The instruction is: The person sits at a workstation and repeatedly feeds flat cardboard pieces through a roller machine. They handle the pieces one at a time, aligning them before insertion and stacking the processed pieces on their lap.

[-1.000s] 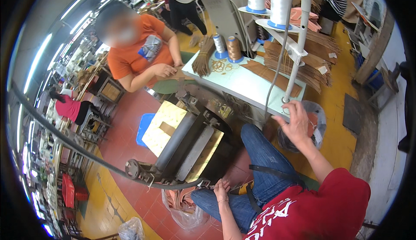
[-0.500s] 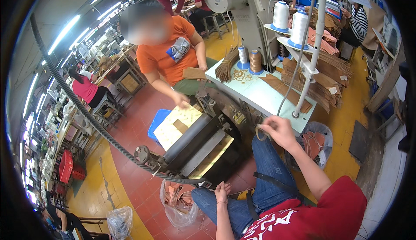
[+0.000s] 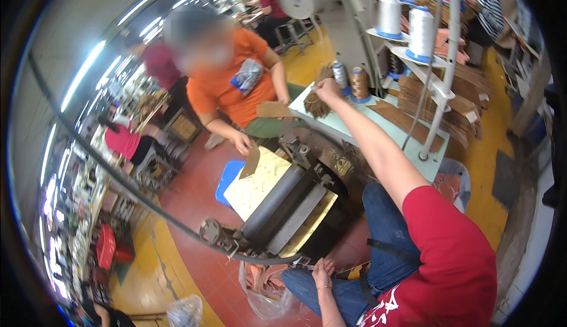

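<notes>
My right hand reaches across to the pale green machine table, fingers closed at a bundle of thin brown strips that it partly covers. Whether a tan loop is still in those fingers cannot be seen. Resting over my knee by the roller machine, my left hand lies palm up, fingers loosely apart and holding nothing. Across the machine, a co-worker in an orange shirt holds a curved brown piece over the yellow sheet, with another brown piece in the other hand.
Thread spools stand beside the bundle, with white cones on a rack. Stacked brown pieces lie behind the metal pole. A grey hose crosses on the left. Bags of pink pieces sit on the floor.
My right hand has gone from above my knee, where it held a tan loop, forward to the bundle. The co-worker has lifted a brown piece off the yellow sheet. My view has shifted.
</notes>
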`<state>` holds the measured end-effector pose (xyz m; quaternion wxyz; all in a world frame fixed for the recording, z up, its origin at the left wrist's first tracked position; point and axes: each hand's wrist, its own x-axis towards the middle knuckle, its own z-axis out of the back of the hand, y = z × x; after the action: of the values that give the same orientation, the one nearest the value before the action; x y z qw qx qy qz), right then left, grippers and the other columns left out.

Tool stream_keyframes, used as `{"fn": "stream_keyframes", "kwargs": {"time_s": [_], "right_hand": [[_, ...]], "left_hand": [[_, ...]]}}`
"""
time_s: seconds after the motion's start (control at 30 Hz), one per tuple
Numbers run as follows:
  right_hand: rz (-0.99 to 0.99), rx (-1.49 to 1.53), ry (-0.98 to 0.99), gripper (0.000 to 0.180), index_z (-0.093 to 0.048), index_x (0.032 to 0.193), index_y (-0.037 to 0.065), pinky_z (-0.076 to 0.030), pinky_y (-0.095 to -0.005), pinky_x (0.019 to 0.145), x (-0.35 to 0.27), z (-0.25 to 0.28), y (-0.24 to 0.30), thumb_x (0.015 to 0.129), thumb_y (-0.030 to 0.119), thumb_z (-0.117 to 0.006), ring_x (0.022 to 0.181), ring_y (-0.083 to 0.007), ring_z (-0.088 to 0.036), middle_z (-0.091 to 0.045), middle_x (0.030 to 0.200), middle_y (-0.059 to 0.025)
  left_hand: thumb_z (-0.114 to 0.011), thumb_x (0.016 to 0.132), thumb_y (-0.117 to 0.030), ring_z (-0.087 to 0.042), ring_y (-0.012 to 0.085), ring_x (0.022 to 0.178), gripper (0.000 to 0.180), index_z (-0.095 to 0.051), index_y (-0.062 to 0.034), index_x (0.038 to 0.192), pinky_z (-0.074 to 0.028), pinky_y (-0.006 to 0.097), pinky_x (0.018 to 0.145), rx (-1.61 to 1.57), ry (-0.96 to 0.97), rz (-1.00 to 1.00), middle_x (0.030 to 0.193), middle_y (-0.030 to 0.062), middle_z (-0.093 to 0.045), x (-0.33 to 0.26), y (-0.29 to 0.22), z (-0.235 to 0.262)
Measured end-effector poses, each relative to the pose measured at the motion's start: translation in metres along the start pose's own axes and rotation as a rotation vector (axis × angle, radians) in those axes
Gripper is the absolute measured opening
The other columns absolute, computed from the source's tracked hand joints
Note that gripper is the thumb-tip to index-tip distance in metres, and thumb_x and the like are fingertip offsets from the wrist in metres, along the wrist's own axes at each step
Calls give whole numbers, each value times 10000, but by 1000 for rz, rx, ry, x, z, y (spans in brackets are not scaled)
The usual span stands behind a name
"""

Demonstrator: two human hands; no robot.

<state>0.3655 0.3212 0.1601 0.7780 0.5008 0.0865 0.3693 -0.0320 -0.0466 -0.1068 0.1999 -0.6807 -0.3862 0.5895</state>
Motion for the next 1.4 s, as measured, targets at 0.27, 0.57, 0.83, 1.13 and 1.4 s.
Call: {"fn": "stream_keyframes", "kwargs": {"time_s": [0.27,0.57,0.83,1.13,1.4], "right_hand": [[455,-55,-24,244,-623,950,62,-440,-421,832,-117,66,-19,834,277,-631,951,-328,-561,-581,959,-165],[232,-909,61,507,-421,1316,63,-347,-551,990,-178,166,-41,826,64,-553,1251,-523,-320,-342,1342,-322],[-317,-1161,284,587,-330,1416,221,-309,-690,930,-101,141,-43,872,163,-544,1261,-562,-279,-211,1447,-307],[119,-1017,217,615,-318,1393,48,-526,-455,628,-125,173,-34,809,40,-511,765,-287,-670,-687,862,-131],[330,484,296,232,-635,959,-1,-534,-340,682,-217,225,42,728,19,-617,755,-208,-664,-660,782,-144]], "left_hand": [[-489,947,-216,-663,201,831,282,-521,-32,1159,-533,297,651,28,72,30,988,130,-653,8,1,0],[-518,936,-256,-645,175,834,347,-506,-25,1194,-503,281,673,151,75,12,982,113,-642,4,2,-2],[-497,931,-265,-646,249,902,397,-471,-5,1230,-534,329,683,133,99,-22,1048,184,-630,8,3,-3],[-449,960,-232,-643,260,894,378,-456,10,1250,-543,336,752,96,112,-63,1059,203,-613,2,2,1],[-479,958,-270,-633,188,892,403,-466,-18,1272,-511,274,715,191,196,-181,1088,141,-624,-77,-36,-45]]}}
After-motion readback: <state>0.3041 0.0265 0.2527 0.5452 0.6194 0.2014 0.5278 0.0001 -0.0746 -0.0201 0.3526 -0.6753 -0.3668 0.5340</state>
